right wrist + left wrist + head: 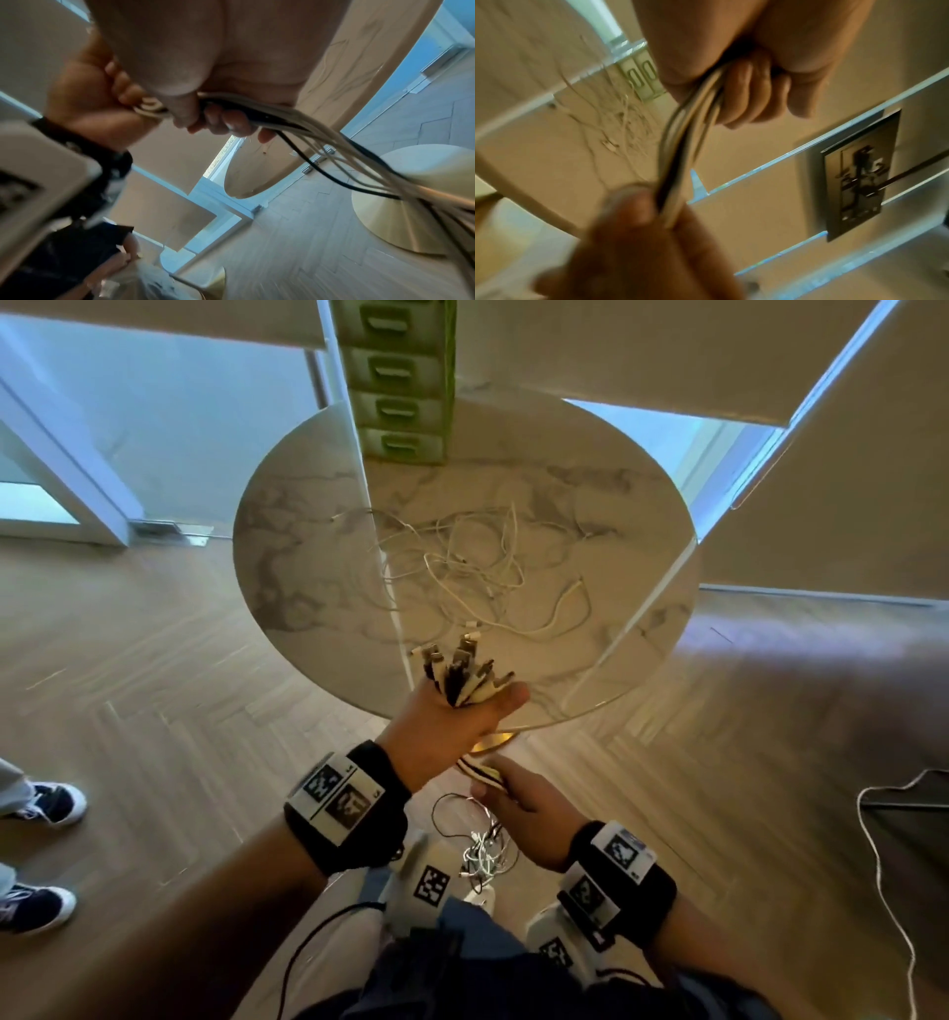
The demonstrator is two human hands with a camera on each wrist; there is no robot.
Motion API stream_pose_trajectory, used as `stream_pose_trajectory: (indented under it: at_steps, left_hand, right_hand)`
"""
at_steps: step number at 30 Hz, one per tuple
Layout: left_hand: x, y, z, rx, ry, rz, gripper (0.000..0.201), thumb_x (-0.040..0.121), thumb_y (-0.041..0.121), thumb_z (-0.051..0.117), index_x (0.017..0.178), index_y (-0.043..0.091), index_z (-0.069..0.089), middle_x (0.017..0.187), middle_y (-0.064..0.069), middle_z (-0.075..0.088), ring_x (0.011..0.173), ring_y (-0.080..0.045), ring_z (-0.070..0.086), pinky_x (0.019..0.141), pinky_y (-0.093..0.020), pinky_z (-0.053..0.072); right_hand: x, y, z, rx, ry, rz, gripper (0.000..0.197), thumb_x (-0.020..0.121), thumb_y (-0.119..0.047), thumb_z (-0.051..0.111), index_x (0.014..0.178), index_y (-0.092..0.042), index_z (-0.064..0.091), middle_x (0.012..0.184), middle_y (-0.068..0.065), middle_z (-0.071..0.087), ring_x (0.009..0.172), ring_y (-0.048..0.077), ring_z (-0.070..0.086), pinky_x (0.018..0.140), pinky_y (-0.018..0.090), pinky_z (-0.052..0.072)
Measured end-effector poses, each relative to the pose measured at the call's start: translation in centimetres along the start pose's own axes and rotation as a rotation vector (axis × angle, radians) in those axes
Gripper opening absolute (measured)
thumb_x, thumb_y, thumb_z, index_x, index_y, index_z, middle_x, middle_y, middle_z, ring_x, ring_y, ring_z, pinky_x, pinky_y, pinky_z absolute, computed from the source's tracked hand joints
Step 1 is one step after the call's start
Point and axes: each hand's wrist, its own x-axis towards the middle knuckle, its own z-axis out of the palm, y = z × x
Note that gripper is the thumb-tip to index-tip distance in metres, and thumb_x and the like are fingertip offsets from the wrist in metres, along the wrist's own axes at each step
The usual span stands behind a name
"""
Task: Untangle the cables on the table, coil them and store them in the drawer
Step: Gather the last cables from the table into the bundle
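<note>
My left hand [441,731] grips a bundle of white and black cables [462,680] just over the round marble table's near edge [308,629], with the plug ends fanning up out of my fist. A little lower, my right hand [529,809] pinches the same bundle [680,152]. The bundle's loose tails [321,130] hang to a heap by my feet [482,855]. More thin white cables [477,557] lie tangled in the middle of the table. A green drawer unit [400,377] stands at the far edge, its drawers closed.
Another person's dark shoes [46,803] stand on the wooden floor at the left. A white cord [883,865] trails over the floor at the right. The table's gold base [401,213] is close to my feet. Windows and blinds lie behind the table.
</note>
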Motion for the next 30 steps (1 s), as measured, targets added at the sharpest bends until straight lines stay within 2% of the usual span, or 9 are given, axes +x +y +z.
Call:
stream_pose_trajectory:
  at_steps: [5,7,10,16,20,23,25,27,30]
  left_hand:
    - [-0.2,1.1,2.2,-0.007,0.076,0.073,0.041,0.073,0.050,0.065,0.053,0.026,0.038,0.044,0.015,0.033,0.040,-0.002,0.032,0.043,-0.012,0.028]
    - [-0.2,1.3,1.9,-0.039,0.074,0.090,0.042,0.072,0.050,0.064,0.049,0.027,0.037,0.043,0.015,0.032,0.039,-0.001,0.032,0.042,-0.011,0.027]
    - [-0.3,1.0,1.3,-0.049,0.071,0.092,0.044,0.071,0.051,0.066,0.052,0.026,0.035,0.047,0.013,0.030,0.040,-0.005,0.029,0.042,-0.013,0.026]
    - [-0.3,1.0,0.5,-0.034,0.073,0.071,0.045,0.073,0.051,0.066,0.048,0.027,0.037,0.046,0.013,0.030,0.040,-0.006,0.029,0.042,-0.013,0.027]
    - [-0.4,0.6,-0.1,-0.035,0.063,0.111,0.042,0.081,0.025,0.069,0.055,0.009,0.040,0.044,0.014,0.035,0.041,0.000,0.034,0.046,-0.010,0.032]
    - [-0.9,-0.5,-0.2,0.106,0.053,0.055,0.038,0.080,0.014,0.070,0.055,0.014,0.041,0.045,0.015,0.046,0.047,0.004,0.045,0.057,-0.011,0.038]
    - [-1.1,-1.1,-0.5,0.141,0.056,0.023,0.040,0.080,0.017,0.071,0.054,0.017,0.040,0.045,0.015,0.045,0.048,0.003,0.045,0.058,-0.010,0.037]
    - [-0.8,-0.8,-1.0,0.124,0.087,0.055,0.039,0.077,0.023,0.070,0.054,0.016,0.040,0.046,0.013,0.043,0.048,0.002,0.043,0.058,-0.010,0.037]
    - [0.0,1.0,-1.8,0.139,0.092,0.159,0.039,0.076,0.024,0.066,0.053,0.016,0.036,0.044,0.012,0.039,0.046,0.002,0.040,0.057,-0.008,0.036]
  right_hand:
    - [0.4,2.3,2.1,-0.129,-0.028,-0.081,0.014,0.095,-0.035,0.033,0.085,-0.026,0.036,0.070,-0.014,0.039,0.062,-0.003,0.038,0.062,0.016,0.030]
    - [0.5,4.0,2.7,-0.177,-0.059,-0.020,0.015,0.095,-0.036,0.034,0.089,-0.022,0.037,0.075,-0.007,0.045,0.063,0.002,0.038,0.064,0.021,0.032]
    - [0.4,6.2,3.6,-0.172,-0.097,0.048,0.007,0.097,-0.024,0.039,0.093,-0.020,0.040,0.085,0.003,0.052,0.067,0.009,0.043,0.059,0.013,0.037]
    - [0.9,10.9,5.2,-0.435,-0.184,0.192,0.022,0.092,-0.031,0.045,0.104,-0.014,0.050,0.100,0.009,0.059,0.092,0.026,0.056,0.082,0.036,0.045]
    - [2.2,7.5,3.3,-0.429,-0.171,0.168,0.058,0.085,-0.033,0.061,0.135,-0.022,0.036,0.139,-0.004,0.040,0.129,0.017,0.037,0.108,0.034,0.031]
    - [2.5,0.7,1.5,-0.097,-0.130,-0.028,0.052,0.088,-0.027,0.061,0.134,-0.016,0.040,0.128,-0.011,0.046,0.115,0.001,0.042,0.098,0.018,0.034]
    - [2.4,-1.7,1.4,-0.035,-0.116,-0.097,0.028,0.095,-0.023,0.048,0.120,-0.011,0.052,0.119,0.001,0.059,0.104,0.009,0.053,0.092,0.024,0.044]
    - [2.6,-1.2,2.3,-0.047,-0.119,-0.096,0.026,0.097,-0.028,0.038,0.112,-0.012,0.053,0.109,0.009,0.063,0.096,0.020,0.058,0.087,0.032,0.047]
    - [3.3,2.8,4.3,-0.149,-0.196,-0.013,0.021,0.090,-0.032,0.035,0.095,-0.017,0.048,0.092,0.005,0.055,0.080,0.019,0.048,0.075,0.031,0.042]
